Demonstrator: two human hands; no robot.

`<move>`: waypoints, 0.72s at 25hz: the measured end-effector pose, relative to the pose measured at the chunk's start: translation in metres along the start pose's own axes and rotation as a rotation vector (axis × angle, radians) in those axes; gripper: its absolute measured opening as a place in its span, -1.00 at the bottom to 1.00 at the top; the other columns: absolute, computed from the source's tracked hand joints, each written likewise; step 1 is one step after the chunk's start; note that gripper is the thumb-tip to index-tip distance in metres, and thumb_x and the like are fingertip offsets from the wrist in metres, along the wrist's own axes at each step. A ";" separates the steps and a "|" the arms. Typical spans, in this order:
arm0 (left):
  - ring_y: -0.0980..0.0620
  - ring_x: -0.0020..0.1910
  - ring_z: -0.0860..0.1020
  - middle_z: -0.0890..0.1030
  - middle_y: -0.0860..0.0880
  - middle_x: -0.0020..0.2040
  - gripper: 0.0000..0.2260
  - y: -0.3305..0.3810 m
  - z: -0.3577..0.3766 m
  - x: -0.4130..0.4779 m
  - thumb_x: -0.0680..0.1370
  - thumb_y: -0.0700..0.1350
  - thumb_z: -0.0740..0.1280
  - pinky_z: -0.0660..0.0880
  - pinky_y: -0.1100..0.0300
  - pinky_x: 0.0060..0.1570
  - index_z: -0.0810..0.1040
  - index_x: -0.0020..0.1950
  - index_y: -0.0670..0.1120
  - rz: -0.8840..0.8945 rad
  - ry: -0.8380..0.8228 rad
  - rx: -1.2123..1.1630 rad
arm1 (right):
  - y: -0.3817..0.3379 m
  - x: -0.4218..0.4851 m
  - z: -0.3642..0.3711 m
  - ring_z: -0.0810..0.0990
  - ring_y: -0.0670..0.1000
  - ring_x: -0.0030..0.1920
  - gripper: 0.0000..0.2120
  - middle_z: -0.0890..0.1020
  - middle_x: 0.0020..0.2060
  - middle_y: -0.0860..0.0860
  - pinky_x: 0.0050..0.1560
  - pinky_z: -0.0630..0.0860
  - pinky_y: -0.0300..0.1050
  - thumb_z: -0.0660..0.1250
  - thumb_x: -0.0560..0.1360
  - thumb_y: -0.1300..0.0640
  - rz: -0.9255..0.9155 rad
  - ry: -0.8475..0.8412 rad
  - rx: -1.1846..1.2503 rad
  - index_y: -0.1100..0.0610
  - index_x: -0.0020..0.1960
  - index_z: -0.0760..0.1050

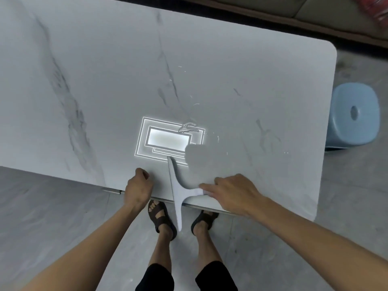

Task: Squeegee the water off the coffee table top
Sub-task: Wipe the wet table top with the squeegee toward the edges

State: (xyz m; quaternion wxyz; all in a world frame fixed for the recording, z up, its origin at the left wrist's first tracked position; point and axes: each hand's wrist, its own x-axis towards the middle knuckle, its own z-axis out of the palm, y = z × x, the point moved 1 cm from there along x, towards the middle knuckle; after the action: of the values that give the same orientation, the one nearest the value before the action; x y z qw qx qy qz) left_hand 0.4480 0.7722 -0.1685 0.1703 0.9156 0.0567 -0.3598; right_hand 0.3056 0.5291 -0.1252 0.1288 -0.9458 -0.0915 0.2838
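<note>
Dark strapped sandals (160, 217) planted on grey floor tiles (52, 217) just under the tabletop's near edge. Left hand (137, 189) loosely curled, holding nothing, resting at that edge. Right hand (228, 191) fingers pinched on handle of pale grey T-shaped squeegee (178, 190), blade overhanging the near edge. White marble-veined coffee table top (105, 91) mostly dry-looking; scattered droplets (189, 128) left mid-surface toward the right edge, so probably late in the job. Light blue plastic stool (354, 116) beyond the right edge.
</note>
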 end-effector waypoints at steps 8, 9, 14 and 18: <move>-0.03 -0.27 0.47 0.51 -0.07 -0.20 -0.85 -0.017 0.003 0.006 0.51 -0.18 0.17 0.32 0.14 -0.36 0.37 0.06 -0.10 -0.044 -0.167 0.038 | 0.008 0.034 0.008 0.56 0.15 -0.31 -0.63 0.57 -0.17 0.04 -0.39 0.24 -0.11 0.15 0.59 0.09 -0.003 0.096 -0.038 -0.15 0.37 0.35; -0.03 -0.27 0.46 0.52 -0.08 -0.19 -0.84 -0.013 0.006 0.005 0.50 -0.18 0.19 0.30 0.15 -0.37 0.38 0.07 -0.11 -0.044 -0.204 0.047 | 0.031 0.017 0.005 0.57 0.13 -0.32 -0.65 0.58 -0.19 0.02 -0.40 0.27 -0.13 0.15 0.60 0.06 0.046 0.116 -0.044 -0.17 0.36 0.37; -0.08 -0.22 0.49 0.53 -0.10 -0.17 -0.85 0.014 0.007 0.005 0.53 -0.14 0.21 0.41 0.10 -0.27 0.40 0.07 -0.13 0.032 -0.263 0.102 | 0.118 -0.067 -0.018 0.60 0.05 -0.32 -0.63 0.58 -0.20 -0.08 -0.38 0.34 -0.12 -0.07 0.61 -0.16 0.315 0.096 -0.135 -0.28 0.36 0.29; -0.14 -0.14 0.55 0.59 -0.13 -0.11 -0.88 0.039 -0.011 0.014 0.55 -0.07 0.20 0.46 0.06 -0.14 0.46 -0.01 -0.09 0.098 -0.173 0.073 | 0.110 -0.069 -0.050 0.57 0.08 -0.40 -0.52 0.55 -0.29 -0.07 -0.44 0.31 -0.13 -0.21 0.58 -0.20 0.340 0.180 -0.131 -0.24 0.35 0.32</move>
State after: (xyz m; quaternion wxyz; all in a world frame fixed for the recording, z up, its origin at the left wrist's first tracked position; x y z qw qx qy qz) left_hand 0.4737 0.7391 -0.1598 0.1583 0.8883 -0.0161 -0.4308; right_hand 0.2880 0.3983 -0.0820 0.0250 -0.9755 0.0630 0.2092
